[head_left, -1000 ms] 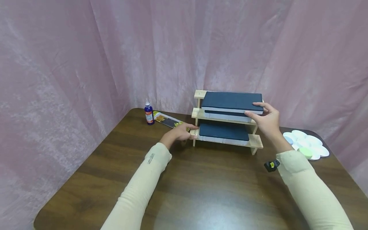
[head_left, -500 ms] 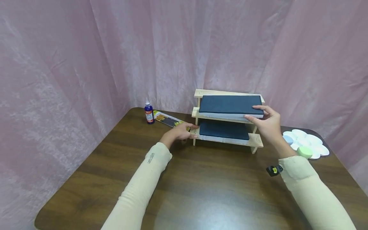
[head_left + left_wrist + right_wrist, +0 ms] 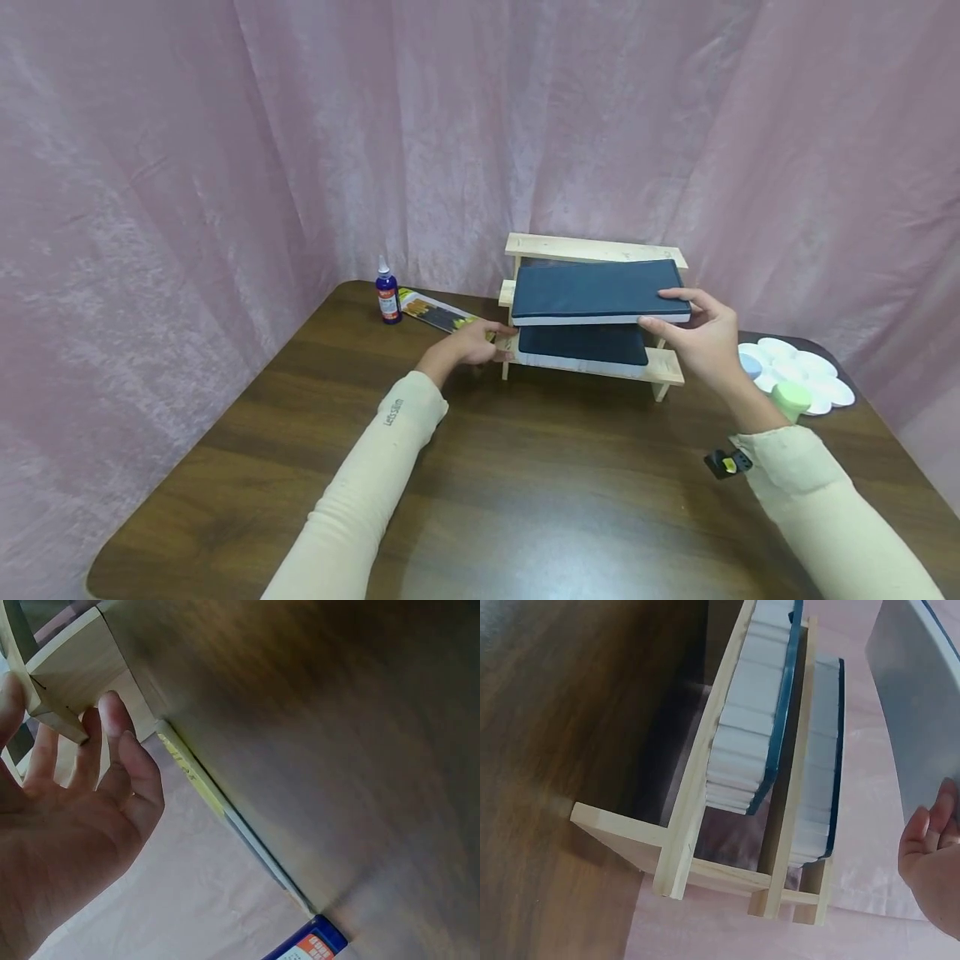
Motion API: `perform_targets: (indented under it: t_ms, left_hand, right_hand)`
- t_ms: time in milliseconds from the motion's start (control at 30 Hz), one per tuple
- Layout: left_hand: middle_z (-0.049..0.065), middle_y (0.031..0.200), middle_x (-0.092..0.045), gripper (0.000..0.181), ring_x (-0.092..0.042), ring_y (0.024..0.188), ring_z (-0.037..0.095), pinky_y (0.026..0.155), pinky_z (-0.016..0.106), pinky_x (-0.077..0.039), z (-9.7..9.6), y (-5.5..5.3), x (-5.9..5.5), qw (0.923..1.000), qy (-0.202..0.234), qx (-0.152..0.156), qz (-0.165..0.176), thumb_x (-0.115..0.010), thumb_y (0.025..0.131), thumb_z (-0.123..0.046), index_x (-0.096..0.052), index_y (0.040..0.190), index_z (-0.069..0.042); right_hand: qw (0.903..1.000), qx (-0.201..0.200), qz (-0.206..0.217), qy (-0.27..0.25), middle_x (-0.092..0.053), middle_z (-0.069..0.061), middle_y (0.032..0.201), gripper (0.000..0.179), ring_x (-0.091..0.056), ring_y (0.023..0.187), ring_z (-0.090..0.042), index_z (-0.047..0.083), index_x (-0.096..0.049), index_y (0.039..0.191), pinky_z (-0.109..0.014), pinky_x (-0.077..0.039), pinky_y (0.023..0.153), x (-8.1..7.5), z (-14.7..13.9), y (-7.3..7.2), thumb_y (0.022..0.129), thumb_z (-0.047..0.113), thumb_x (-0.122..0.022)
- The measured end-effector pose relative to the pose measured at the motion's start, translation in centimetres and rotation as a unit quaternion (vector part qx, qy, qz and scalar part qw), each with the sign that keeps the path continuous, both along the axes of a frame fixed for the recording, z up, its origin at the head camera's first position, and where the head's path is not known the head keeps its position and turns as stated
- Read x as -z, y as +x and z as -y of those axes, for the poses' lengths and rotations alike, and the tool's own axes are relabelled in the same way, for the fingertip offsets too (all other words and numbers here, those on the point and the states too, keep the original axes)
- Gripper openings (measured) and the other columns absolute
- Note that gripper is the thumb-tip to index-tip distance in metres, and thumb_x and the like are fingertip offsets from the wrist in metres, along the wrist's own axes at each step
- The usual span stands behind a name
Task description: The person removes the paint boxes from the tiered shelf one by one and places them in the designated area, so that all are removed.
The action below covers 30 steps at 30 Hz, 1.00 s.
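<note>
Here, box [image 3: 592, 290] juts leftward from pinching right hand [image 3: 702, 335]

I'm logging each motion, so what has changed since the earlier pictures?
The right hand has drawn the blue-topped box toward the camera, uncovering the top of the wooden rack. Nothing was newly gripped or released. The left hand still grips the bottom board; the blue bottle stayed put.
</note>
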State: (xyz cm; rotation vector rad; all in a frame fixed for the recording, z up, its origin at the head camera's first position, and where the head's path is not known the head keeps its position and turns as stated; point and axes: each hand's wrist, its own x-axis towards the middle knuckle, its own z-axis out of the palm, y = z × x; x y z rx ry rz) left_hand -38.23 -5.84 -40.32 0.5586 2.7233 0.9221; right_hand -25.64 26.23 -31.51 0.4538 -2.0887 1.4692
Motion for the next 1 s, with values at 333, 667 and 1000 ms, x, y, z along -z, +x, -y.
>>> perform_targets:
  t_ms: [333, 667, 1000]
  left_hand:
    - [0.011, 0.140, -0.056, 0.057, -0.052, 0.119, 0.023, 0.104, 0.041, -0.043, 0.5, 0.1, -0.3, 0.9999, 0.001, -0.012, 0.010, -0.073, 0.089, -0.033, -0.058, 0.140, -0.016]
    - [0.006, 0.131, -0.061, 0.055, -0.055, 0.069, 0.015, 0.075, 0.031, -0.047, 0.3, 0.3, 0.0, 0.9991, 0.031, 0.010, 0.027, -0.074, 0.089, -0.026, -0.058, 0.141, -0.017]
    - [0.005, 0.146, -0.053, 0.056, -0.046, 0.135, 0.024, 0.109, 0.042, -0.039, 0.3, -0.6, 0.0, 0.9969, 0.035, 0.066, 0.023, -0.073, 0.089, -0.027, -0.056, 0.143, -0.020]
  right_hand:
    - [0.9995, -0.032, -0.002, 0.001, -0.037, 0.005, 0.043, 0.041, -0.036, 0.035, -0.006, -0.014, -0.062, 0.114, -0.026, -0.029, 0.036, 0.2, 0.2, 1.5, 0.076, -0.015, -0.077]
    - [0.9978, 0.011, 0.053, 0.038, -0.046, 0.010, 0.052, 0.043, -0.040, 0.039, -0.007, -0.005, -0.067, 0.115, -0.026, -0.031, 0.037, 2.2, -1.5, 2.9, 0.075, -0.009, -0.081]
    - [0.9944, -0.001, 0.082, 0.068, -0.069, 0.003, 0.070, 0.046, -0.059, 0.050, -0.011, -0.001, -0.067, 0.116, -0.027, -0.037, 0.040, 3.2, -2.5, 4.9, 0.074, -0.003, -0.085]
